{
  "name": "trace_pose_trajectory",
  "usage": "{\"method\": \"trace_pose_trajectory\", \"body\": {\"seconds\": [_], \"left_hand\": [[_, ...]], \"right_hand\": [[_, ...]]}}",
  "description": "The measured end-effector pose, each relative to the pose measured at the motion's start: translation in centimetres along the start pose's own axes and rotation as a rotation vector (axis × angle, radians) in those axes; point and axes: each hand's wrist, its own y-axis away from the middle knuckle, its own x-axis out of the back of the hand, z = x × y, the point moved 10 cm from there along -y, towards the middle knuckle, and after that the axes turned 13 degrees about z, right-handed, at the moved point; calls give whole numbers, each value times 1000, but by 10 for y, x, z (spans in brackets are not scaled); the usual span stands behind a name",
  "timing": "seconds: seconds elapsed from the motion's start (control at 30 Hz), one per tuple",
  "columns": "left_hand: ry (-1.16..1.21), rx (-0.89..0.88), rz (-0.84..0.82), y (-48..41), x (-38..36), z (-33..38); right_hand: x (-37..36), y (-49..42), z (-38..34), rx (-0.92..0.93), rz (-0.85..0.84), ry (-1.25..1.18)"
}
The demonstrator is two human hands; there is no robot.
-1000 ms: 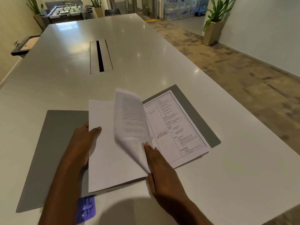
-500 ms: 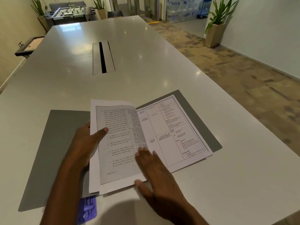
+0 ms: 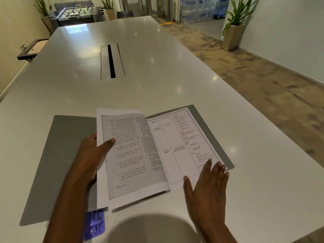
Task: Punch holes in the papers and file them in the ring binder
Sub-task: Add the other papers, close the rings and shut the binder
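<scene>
A grey ring binder [image 3: 66,155] lies open and flat on the white table. Printed papers sit in it: a left stack [image 3: 126,155] with dense text and a right page [image 3: 182,142] with a table printed on it. My left hand [image 3: 91,156] grips the left edge of the left stack, thumb on top of the page. My right hand [image 3: 206,186] rests flat with fingers apart on the lower right corner of the right page. A purple hole punch [image 3: 94,223] lies at the binder's near edge, partly under the papers and behind my left forearm.
The long white table [image 3: 157,85] has a cable slot [image 3: 112,61] in its middle. Its right edge runs diagonally, with carpeted floor beyond. A potted plant [image 3: 233,32] stands by the right wall, and a foosball table [image 3: 77,13] at the far end.
The sheet that my right hand was turning has come down flat on the left stack. My right hand has slid right to the lower corner of the right page.
</scene>
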Motion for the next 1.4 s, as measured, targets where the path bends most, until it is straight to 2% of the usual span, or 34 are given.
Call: {"method": "trace_pose_trajectory", "body": {"seconds": [0.3, 0.6, 1.1, 1.2, 1.4], "left_hand": [[-30, 15, -17, -4, -1, -4], [-41, 20, -9, -5, 1, -5], [-62, 18, -6, -4, 0, -6], [-42, 28, -16, -6, 0, -7], [-25, 25, -23, -5, -1, -4]], "right_hand": [[6, -5, -8, 19, 22, -127], [13, -11, 10, -57, 81, 19], [9, -11, 21, -75, 80, -3], [13, -13, 17, -79, 84, -112], [27, -11, -6, -125, 42, -561]]}}
